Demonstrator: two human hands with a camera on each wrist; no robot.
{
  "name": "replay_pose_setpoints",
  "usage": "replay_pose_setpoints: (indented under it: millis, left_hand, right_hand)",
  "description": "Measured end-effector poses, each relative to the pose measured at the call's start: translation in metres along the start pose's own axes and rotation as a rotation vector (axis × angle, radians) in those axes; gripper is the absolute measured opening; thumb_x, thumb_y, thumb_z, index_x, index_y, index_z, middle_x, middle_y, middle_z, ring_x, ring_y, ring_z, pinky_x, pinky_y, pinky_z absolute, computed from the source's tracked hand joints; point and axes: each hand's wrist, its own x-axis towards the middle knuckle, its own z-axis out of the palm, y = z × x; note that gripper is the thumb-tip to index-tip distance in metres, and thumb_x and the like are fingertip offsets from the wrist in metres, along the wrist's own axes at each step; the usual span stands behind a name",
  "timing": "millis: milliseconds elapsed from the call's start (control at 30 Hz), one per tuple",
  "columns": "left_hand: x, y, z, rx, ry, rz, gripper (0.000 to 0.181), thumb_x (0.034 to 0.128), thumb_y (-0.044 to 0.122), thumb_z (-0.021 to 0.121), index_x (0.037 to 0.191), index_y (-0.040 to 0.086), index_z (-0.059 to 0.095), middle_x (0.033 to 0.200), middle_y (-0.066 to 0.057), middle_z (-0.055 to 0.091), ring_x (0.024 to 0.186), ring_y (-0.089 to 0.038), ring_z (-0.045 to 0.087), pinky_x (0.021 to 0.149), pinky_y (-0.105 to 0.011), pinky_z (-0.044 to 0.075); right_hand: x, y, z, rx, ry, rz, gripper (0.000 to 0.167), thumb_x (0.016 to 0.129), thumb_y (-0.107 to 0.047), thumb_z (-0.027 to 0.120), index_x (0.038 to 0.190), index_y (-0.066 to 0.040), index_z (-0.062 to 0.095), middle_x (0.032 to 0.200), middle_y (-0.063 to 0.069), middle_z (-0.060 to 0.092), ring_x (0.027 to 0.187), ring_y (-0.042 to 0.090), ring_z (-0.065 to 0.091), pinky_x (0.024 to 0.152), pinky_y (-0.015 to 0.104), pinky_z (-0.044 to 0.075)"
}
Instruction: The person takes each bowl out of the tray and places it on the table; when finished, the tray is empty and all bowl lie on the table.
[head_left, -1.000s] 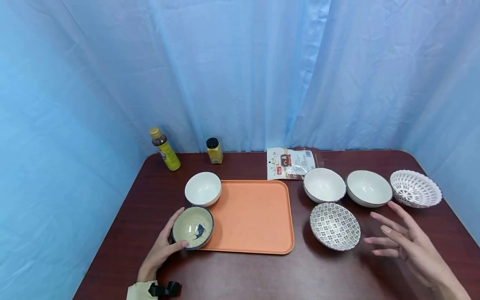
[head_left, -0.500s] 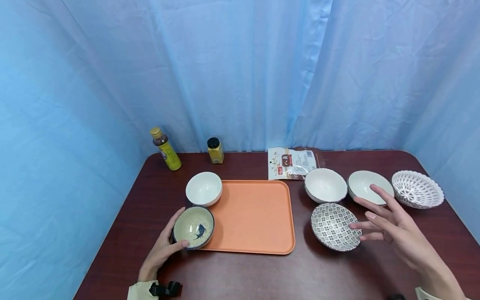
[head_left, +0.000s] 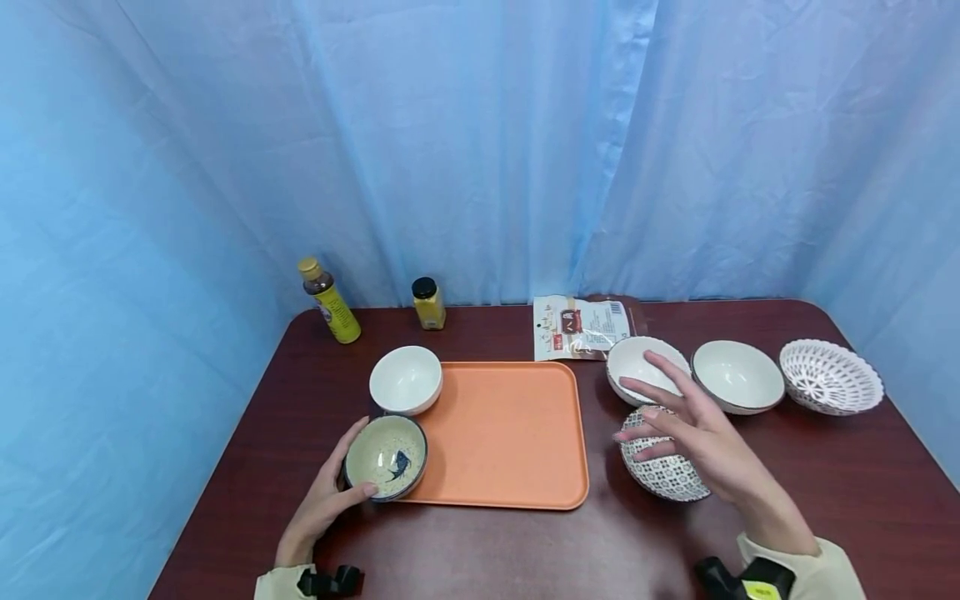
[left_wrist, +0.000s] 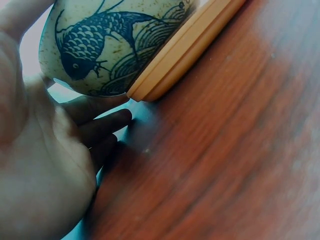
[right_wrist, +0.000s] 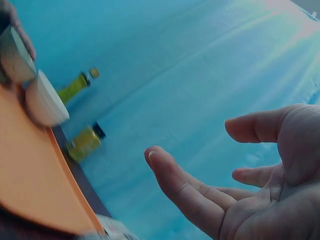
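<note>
L hand [head_left: 318, 507] is gripping the fish bowl [head_left: 386, 454], thumb pressing on its near-L rim, fingers curling round the L side. R hand [head_left: 705, 442] is hovering w/ fingers spread over the patterned bowl [head_left: 667, 479], partly hiding it. Pale cuffs are showing at both wrists.

Fish bowl is sitting at the near-L corner of the orange tray [head_left: 510, 433], overlapping its edge; a dark fish is showing inside, another on the outer wall (L wrist view). Just behind, a plain white bowl [head_left: 406, 379] is overlapping the tray's far-L corner.

Behind the patterned bowl, a dark-rimmed bowl [head_left: 637, 368] is standing, w/ a pale bowl [head_left: 737, 375] and lattice bowl [head_left: 831, 379] lining up to its R.

Farther back, a food pkt [head_left: 581, 325] is lying flat; a yellow jar [head_left: 429, 308] w/ blk lid and a green-label btl [head_left: 330, 302] are standing toward the L. Blue curtain [head_left: 465, 150] is hanging behind the table [head_left: 495, 550].
</note>
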Motion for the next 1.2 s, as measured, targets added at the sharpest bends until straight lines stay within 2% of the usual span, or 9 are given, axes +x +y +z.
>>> replay_pose_setpoints:
  millis: [133, 200, 367, 433, 700, 1000, 1200]
  left_hand:
    - [0.000, 0.001, 0.000, -0.004, -0.001, -0.005, 0.090, 0.0847, 0.009, 0.074, 0.160, 0.012, 0.024, 0.165, -0.013, 0.028, 0.131, 0.018, 0.033, 0.101, -0.007, 0.029]
    - [0.000, 0.002, 0.000, -0.005, -0.002, -0.011, 0.090, 0.0847, 0.009, 0.074, 0.160, 0.012, 0.024, 0.165, -0.013, 0.028, 0.131, 0.018, 0.033, 0.101, -0.007, 0.028]
    - [0.000, 0.002, 0.001, -0.006, 0.000, -0.022, 0.090, 0.0850, 0.010, 0.074, 0.160, 0.015, 0.025, 0.165, -0.011, 0.028, 0.131, 0.018, 0.032, 0.101, -0.006, 0.027]
    - [0.000, 0.002, 0.001, -0.007, -0.002, -0.016, 0.090, 0.0850, 0.010, 0.074, 0.160, 0.015, 0.025, 0.165, -0.012, 0.028, 0.131, 0.018, 0.032, 0.101, -0.006, 0.027]
    - [0.000, 0.002, -0.001, -0.017, -0.016, 0.005, 0.089, 0.0858, 0.008, 0.073, 0.160, 0.012, 0.024, 0.164, -0.014, 0.027, 0.131, 0.018, 0.034, 0.100, -0.008, 0.031]
    - [0.000, 0.004, -0.001, -0.012, -0.014, -0.008, 0.089, 0.0861, 0.008, 0.072, 0.160, 0.012, 0.023, 0.163, -0.013, 0.029, 0.129, 0.017, 0.035, 0.100, -0.009, 0.032]
    - [0.000, 0.004, -0.001, -0.008, -0.013, -0.008, 0.089, 0.0858, 0.008, 0.072, 0.160, 0.011, 0.024, 0.162, -0.013, 0.031, 0.128, 0.017, 0.037, 0.100, -0.008, 0.032]
  right_hand:
    - [0.020, 0.003, 0.023, 0.010, 0.004, 0.043, 0.067, 0.105, -0.005, 0.043, 0.162, -0.025, 0.012, 0.138, -0.016, 0.057, 0.094, 0.023, 0.076, 0.072, 0.045, 0.060]
    - [0.030, 0.006, 0.034, 0.014, 0.001, 0.056, 0.067, 0.105, -0.008, 0.046, 0.162, -0.023, 0.012, 0.139, -0.012, 0.055, 0.093, 0.023, 0.076, 0.071, 0.044, 0.060]
    - [0.053, 0.019, 0.055, 0.050, -0.027, 0.107, 0.071, 0.104, -0.011, 0.049, 0.162, -0.019, 0.009, 0.156, 0.020, 0.039, 0.093, 0.021, 0.076, 0.073, 0.040, 0.061]
    - [0.063, 0.026, 0.061, 0.069, -0.026, 0.146, 0.072, 0.104, -0.013, 0.050, 0.163, -0.021, 0.009, 0.159, 0.027, 0.031, 0.092, 0.020, 0.076, 0.073, 0.039, 0.061]
    - [0.095, 0.055, 0.084, 0.134, -0.003, 0.272, 0.070, 0.104, -0.012, 0.048, 0.162, -0.026, 0.012, 0.162, 0.028, 0.027, 0.092, 0.022, 0.075, 0.072, 0.036, 0.061]
    - [0.125, 0.072, 0.109, 0.093, -0.047, 0.296, 0.068, 0.104, -0.015, 0.049, 0.161, -0.030, 0.015, 0.163, 0.024, 0.026, 0.099, 0.028, 0.074, 0.074, 0.038, 0.061]
    - [0.145, 0.087, 0.128, 0.076, -0.063, 0.340, 0.069, 0.103, -0.018, 0.052, 0.161, -0.032, 0.016, 0.164, 0.021, 0.028, 0.102, 0.034, 0.073, 0.074, 0.039, 0.061]
